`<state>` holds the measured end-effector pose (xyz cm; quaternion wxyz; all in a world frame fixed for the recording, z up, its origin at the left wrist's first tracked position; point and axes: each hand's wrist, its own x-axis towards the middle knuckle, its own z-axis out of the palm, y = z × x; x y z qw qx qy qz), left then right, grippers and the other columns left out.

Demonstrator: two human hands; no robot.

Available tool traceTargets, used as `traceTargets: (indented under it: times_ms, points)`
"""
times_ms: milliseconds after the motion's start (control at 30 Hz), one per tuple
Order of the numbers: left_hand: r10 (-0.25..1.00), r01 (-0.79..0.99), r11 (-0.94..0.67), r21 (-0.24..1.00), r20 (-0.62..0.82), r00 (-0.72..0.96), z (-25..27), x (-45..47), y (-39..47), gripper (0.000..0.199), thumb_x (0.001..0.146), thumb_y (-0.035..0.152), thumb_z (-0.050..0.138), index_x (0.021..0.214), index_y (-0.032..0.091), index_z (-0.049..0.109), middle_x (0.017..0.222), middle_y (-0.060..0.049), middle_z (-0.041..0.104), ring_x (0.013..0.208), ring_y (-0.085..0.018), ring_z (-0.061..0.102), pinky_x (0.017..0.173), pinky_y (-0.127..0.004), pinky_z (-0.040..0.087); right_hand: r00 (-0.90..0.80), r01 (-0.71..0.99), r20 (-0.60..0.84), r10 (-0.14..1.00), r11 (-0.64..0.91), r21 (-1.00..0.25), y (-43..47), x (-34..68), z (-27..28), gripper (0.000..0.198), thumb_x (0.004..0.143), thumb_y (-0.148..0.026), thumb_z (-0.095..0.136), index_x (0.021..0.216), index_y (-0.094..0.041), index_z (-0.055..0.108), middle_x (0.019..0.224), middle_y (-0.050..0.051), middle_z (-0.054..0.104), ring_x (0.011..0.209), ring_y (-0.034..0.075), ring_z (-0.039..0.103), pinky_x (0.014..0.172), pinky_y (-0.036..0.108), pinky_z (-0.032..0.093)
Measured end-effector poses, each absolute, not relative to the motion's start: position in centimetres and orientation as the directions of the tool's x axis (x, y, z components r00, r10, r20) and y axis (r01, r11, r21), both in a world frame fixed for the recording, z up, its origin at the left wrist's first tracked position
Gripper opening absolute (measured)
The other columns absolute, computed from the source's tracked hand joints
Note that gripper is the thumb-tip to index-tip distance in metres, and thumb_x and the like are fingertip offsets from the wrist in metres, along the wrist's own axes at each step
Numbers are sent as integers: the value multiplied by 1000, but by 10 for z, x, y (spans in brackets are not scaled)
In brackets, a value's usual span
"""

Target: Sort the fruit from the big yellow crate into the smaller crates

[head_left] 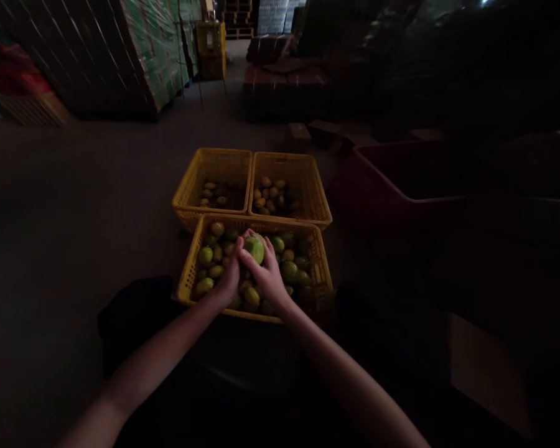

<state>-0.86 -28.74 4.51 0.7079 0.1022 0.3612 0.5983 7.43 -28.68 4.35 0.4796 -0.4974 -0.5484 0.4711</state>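
Note:
Between my two hands is a green fruit (254, 250), round and smooth, its exact kind unclear in the dim light. My left hand (232, 272) cups it from the left, and my right hand (269, 274) wraps it from the right, thumb across the near side. Both are closed on it, just above the near yellow crate (324, 267). Many green and yellowish fruits (289, 270) lie in that crate, partly hidden by my hands and wrists.
Behind stand two more yellow crates, the left one (182, 193) and the right one (324, 199), each with several fruits at the bottom. A dark red bin (387, 186) is on the right. Wrapped stacks (161, 56) and a yellow machine (212, 50) stand farther back.

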Motion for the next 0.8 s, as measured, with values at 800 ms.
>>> traceTargets:
  times_ms: [800]
  points:
    - [982, -671, 14, 741, -137, -130, 70, -40, -278, 24, 75, 37, 61, 62, 19, 67, 67, -3, 69, 73, -19, 68, 74, -29, 54, -68, 121, 383, 921, 389, -913, -286, 89, 63, 40, 71, -42, 78, 96, -25, 52, 87, 0, 62, 78, 18, 60, 70, 32, 52]
